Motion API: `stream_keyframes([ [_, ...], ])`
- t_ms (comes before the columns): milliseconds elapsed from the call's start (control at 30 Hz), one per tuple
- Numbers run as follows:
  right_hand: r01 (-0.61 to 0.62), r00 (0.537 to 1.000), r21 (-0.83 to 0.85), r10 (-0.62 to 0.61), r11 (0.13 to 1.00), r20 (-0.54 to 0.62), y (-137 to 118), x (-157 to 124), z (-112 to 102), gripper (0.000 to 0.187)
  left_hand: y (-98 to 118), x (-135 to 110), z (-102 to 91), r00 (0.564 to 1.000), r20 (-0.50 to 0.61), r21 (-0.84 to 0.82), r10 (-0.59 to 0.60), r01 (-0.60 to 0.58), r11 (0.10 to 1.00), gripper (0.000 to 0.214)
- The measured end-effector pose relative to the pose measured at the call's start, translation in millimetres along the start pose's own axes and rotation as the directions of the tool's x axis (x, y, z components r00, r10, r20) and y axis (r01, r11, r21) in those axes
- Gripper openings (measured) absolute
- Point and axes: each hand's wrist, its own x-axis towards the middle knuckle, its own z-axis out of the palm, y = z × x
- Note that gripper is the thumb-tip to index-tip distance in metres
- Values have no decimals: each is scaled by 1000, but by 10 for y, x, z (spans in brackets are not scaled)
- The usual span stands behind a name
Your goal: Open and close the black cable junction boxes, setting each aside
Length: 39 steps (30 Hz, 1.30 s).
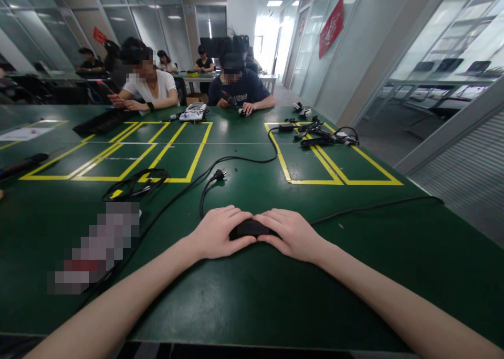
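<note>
Both hands meet over the green table, one at each end of a black power adapter (252, 228). My left hand (220, 232) has its fingers and thumb wrapped round the left end. The right end is gripped by my right hand (293, 234) in the same way. Between the hands only the adapter's dark middle shows; its ends are hidden. A cord with a black plug (219, 176) comes out beyond my left hand and lies on the table. Past my right hand a thin black cable (378, 207) runs off to the table's right edge.
On the green table (252, 301), a coiled black cable (136, 185) and a pixelated object (98, 249) lie to the left. A long cord (236, 159) crosses the middle toward black clamp-like parts (318, 134). Two people (147, 86) sit across the table, handling objects.
</note>
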Motion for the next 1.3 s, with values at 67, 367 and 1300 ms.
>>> stream_keyframes([
  [67,9,1000,-28,-9,1000,-6,-2,-3,1,37,14,4,-5,998,23,-39,-65,66,997,39],
  [367,16,998,-80,-21,997,-64,0,-23,16,34,60,6,-62,958,50,-153,-282,286,946,37],
  [1300,-154,979,58,160,986,-126,-32,38,-3,33,-31,-31,57,994,-102,-65,-25,19,998,34],
])
